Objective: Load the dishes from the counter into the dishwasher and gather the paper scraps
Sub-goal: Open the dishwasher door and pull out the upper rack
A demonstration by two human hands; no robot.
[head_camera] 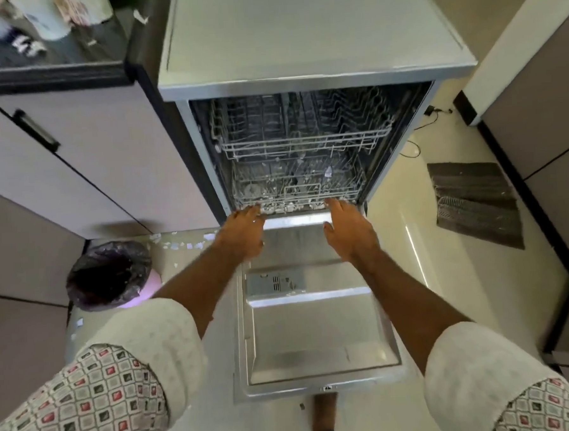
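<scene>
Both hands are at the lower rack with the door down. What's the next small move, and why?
Probably grip the front rim of the lower rack and slide it out over the door. The left hand and right hand reach that rim, the rack is pushed in, and dishes wait on the counter.

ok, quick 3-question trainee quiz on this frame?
1. True or false: the door is shut.
2. The left hand and right hand reach to the front of which? A. bin B. lower rack C. mat
3. Fill in: the bin stands on the floor to the door's ___.

Key: 1 false (it lies open, flat); 2 B; 3 left.
</scene>
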